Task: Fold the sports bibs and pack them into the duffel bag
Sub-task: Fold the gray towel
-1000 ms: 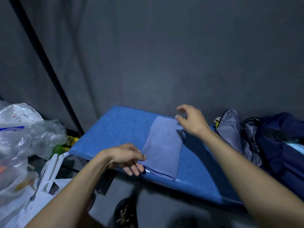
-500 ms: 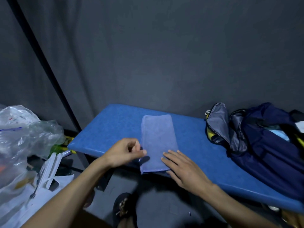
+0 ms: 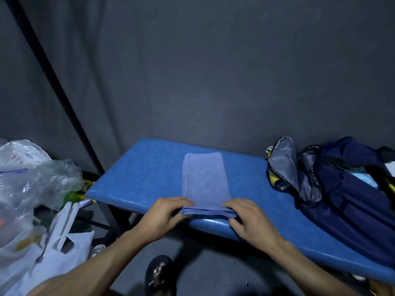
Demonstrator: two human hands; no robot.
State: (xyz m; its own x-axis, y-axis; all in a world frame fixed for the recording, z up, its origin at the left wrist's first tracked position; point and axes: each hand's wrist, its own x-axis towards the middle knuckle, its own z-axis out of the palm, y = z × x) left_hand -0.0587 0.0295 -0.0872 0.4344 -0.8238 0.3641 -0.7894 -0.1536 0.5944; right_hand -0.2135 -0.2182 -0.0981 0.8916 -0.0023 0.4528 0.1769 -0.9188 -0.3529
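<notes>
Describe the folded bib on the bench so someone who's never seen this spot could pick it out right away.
Find the blue padded bench against the dark wall. The folded bib lies in its middle, its near end gripped by the left hand and right hand. It is a pale lavender strip, lighter than the bench and far smaller than the navy duffel bag to its right.

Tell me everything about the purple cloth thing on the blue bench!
The folded bib is a pale purple-blue strip of soft-looking fabric, lying flat on the blue bench, running from the near edge toward the wall. Its near end shows stacked layers. The left hand and right hand grip that end's two corners. The navy duffel bag sits apart, to its right.
</notes>
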